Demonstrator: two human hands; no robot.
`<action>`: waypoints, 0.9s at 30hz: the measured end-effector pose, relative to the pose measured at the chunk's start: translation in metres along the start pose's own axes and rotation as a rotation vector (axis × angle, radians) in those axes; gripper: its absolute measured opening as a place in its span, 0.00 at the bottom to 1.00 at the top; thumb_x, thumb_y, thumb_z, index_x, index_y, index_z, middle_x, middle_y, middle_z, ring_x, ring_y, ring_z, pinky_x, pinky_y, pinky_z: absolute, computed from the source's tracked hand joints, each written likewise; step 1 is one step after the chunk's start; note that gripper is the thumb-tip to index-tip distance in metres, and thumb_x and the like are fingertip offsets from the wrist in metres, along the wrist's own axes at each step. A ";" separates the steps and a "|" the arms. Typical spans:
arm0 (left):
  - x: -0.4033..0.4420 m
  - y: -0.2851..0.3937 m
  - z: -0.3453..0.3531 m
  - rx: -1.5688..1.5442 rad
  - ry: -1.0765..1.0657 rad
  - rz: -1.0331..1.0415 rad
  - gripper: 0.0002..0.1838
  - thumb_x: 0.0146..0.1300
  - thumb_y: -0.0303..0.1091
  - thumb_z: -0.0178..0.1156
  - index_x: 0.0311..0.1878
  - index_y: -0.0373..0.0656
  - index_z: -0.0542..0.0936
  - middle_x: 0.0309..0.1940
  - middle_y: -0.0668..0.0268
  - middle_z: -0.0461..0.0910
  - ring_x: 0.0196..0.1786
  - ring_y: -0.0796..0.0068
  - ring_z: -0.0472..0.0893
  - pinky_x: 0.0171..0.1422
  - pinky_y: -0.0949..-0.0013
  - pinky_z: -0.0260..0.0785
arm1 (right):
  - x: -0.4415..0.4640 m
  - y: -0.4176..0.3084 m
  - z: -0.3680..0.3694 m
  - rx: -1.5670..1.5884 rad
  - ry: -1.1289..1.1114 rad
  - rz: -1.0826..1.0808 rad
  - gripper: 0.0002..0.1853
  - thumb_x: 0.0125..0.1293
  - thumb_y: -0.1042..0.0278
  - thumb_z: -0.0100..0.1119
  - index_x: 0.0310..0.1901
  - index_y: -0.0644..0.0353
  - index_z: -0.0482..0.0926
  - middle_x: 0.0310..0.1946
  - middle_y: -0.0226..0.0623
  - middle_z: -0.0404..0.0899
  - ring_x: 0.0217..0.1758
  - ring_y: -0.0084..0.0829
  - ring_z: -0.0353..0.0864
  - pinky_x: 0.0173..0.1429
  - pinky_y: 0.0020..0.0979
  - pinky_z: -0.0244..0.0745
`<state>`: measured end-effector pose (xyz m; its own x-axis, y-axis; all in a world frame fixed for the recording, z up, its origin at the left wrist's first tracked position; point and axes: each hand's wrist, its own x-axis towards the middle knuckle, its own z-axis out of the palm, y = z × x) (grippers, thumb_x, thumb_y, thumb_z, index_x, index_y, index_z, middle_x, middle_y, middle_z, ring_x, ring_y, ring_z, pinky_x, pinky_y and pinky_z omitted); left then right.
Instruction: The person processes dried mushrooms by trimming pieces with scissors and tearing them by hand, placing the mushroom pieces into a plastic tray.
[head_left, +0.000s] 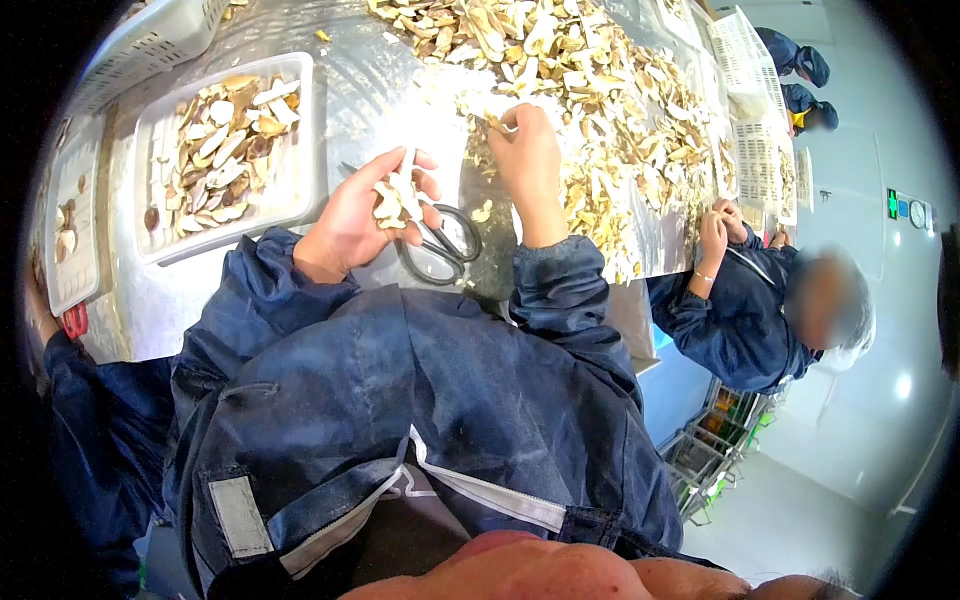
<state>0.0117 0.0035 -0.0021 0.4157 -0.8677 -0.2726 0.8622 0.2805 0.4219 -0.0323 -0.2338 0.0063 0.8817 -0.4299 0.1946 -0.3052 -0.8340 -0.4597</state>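
My left hand (365, 212) is curled, palm up, around several pale mushroom slices (397, 200). Beside its fingers, a pair of scissors (440, 252) with black handles lies on the metal table, the blades partly hidden by the hand. At the near edge of a large heap of sliced mushrooms (600, 110), my right hand (527, 152) has its thumb and fingers pinched together on what looks like a mushroom slice, mostly hidden by glare and the fingers. A small loose piece (482, 211) lies between the two hands.
A clear plastic tray (305, 150) with mushroom slices stands left of my left hand. A white basket (150, 45) and another tray (75, 270) are farther left. White crates (760, 130) line the right side. A co-worker (745, 300) works at the table's right edge.
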 end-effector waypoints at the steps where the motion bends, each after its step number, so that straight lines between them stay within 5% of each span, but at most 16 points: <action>1: 0.000 0.000 0.001 0.007 0.008 -0.004 0.22 0.80 0.49 0.40 0.58 0.42 0.74 0.39 0.60 0.81 0.36 0.63 0.85 0.26 0.68 0.80 | -0.002 0.002 0.003 0.002 0.012 -0.007 0.15 0.59 0.68 0.69 0.46 0.59 0.78 0.42 0.42 0.80 0.41 0.45 0.82 0.43 0.42 0.77; 8: -0.002 0.003 0.008 0.064 0.044 0.048 0.23 0.81 0.50 0.39 0.58 0.41 0.74 0.39 0.59 0.81 0.39 0.61 0.85 0.33 0.65 0.82 | -0.004 0.007 -0.017 0.217 -0.094 0.080 0.13 0.61 0.66 0.67 0.46 0.60 0.81 0.44 0.43 0.81 0.38 0.42 0.84 0.43 0.40 0.79; 14: -0.002 0.004 0.008 0.016 -0.013 0.064 0.21 0.80 0.50 0.42 0.54 0.43 0.76 0.37 0.62 0.81 0.42 0.63 0.85 0.37 0.63 0.81 | -0.003 0.002 -0.001 -0.070 0.036 -0.045 0.15 0.61 0.59 0.68 0.44 0.61 0.82 0.39 0.46 0.82 0.36 0.46 0.84 0.42 0.41 0.78; 17: -0.001 0.001 0.000 0.032 0.022 0.035 0.20 0.79 0.49 0.43 0.52 0.45 0.77 0.38 0.63 0.81 0.45 0.65 0.84 0.38 0.64 0.79 | -0.001 -0.003 -0.003 -0.075 -0.035 -0.057 0.16 0.61 0.61 0.69 0.45 0.63 0.84 0.36 0.47 0.83 0.36 0.39 0.82 0.40 0.34 0.76; 23: 0.000 0.001 -0.003 0.047 -0.009 0.089 0.15 0.79 0.44 0.44 0.51 0.45 0.75 0.41 0.64 0.80 0.44 0.67 0.83 0.38 0.67 0.77 | -0.010 -0.027 -0.027 0.339 -0.298 0.203 0.15 0.62 0.66 0.69 0.49 0.61 0.85 0.37 0.35 0.82 0.35 0.21 0.75 0.40 0.25 0.71; 27: 0.000 0.002 0.001 0.075 0.012 0.155 0.14 0.78 0.41 0.46 0.51 0.42 0.74 0.41 0.63 0.80 0.43 0.69 0.82 0.37 0.69 0.77 | -0.022 -0.044 -0.041 0.640 -0.365 0.019 0.18 0.65 0.74 0.66 0.58 0.61 0.82 0.42 0.28 0.82 0.40 0.16 0.74 0.47 0.19 0.69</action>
<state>0.0129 0.0039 -0.0001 0.5454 -0.8116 -0.2093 0.7637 0.3783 0.5231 -0.0529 -0.2020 0.0581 0.9760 -0.2066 -0.0683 -0.1506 -0.4147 -0.8974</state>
